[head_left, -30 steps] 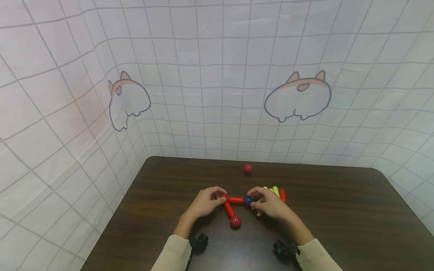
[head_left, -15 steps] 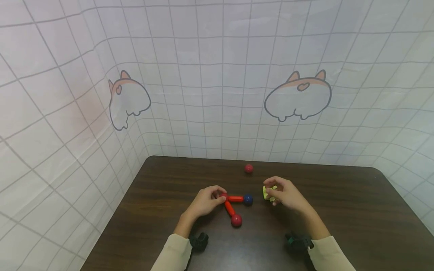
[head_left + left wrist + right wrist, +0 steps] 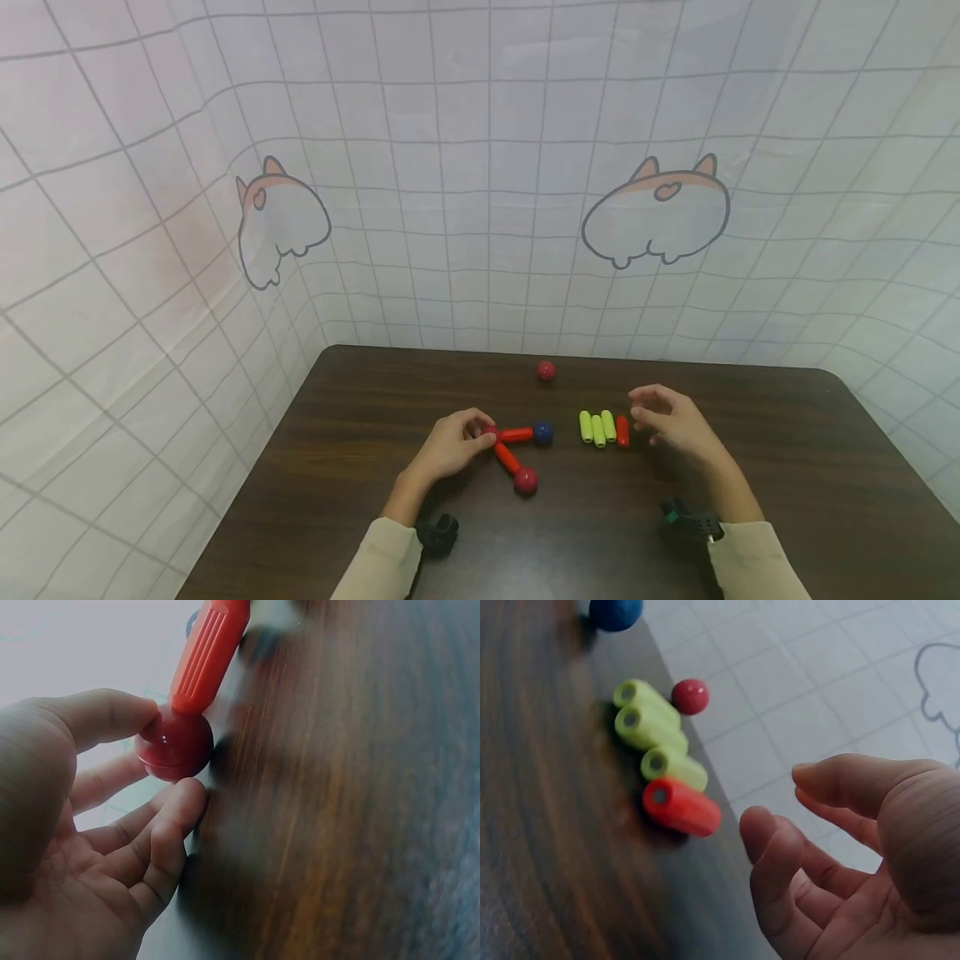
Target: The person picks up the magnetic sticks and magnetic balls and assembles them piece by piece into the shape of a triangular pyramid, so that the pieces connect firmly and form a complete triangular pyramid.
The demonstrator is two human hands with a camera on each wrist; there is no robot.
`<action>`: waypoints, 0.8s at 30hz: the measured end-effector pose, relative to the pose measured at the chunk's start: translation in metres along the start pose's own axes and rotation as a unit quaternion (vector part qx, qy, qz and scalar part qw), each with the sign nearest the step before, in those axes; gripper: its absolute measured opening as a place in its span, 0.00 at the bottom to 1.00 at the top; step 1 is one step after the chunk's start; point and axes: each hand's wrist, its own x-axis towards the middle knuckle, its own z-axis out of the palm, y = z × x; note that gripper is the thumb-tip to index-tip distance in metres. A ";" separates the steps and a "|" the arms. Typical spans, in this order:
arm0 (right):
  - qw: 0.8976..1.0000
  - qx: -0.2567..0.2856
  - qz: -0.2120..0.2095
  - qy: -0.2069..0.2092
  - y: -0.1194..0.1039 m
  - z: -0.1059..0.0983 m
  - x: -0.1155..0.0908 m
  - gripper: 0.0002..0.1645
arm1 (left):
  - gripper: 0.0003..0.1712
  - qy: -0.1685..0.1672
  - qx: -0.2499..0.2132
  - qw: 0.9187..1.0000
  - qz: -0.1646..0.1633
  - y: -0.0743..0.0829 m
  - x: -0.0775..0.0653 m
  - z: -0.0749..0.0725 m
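Observation:
My left hand (image 3: pixel 452 446) pinches a dark red ball (image 3: pixel 180 746) between thumb and fingers. Two red rods join that ball in a V: one rod (image 3: pixel 517 435) points right to a blue ball (image 3: pixel 543 433), the other (image 3: pixel 507 458) slants toward me to a second red ball (image 3: pixel 526 481). My right hand (image 3: pixel 678 423) hovers just right of a loose red rod (image 3: pixel 682 806), its fingers loosely bent and nothing between them. Beside that rod lie several yellow-green rods (image 3: pixel 597 430), roughly parallel, with holes in their ends.
Near the back edge of the dark wooden table (image 3: pixel 360 392) sits a loose red ball (image 3: pixel 546 371). A white gridded cloth (image 3: pixel 450 208) hangs behind and to the left. Each wrist wears a black camera mount (image 3: pixel 438 533).
My right hand has left the blue ball and moved right, passing over the yellow-green rods to beyond the loose red rod. The joined piece has turned slightly, its blue ball shifting back.

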 end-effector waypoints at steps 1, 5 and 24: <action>1.000 -0.003 0.003 -0.005 0.003 0.000 0.000 0.27 | 0.10 0.002 -0.002 1.000 0.000 0.000 0.000 0.000; 1.000 -0.010 0.018 -0.024 0.010 0.004 0.002 0.27 | 0.10 0.005 -0.003 1.000 0.000 0.000 0.000 0.000; 0.996 -0.070 0.063 -0.007 0.012 0.010 0.002 0.21 | 0.11 0.013 -0.012 1.000 -0.009 -0.001 0.000 0.001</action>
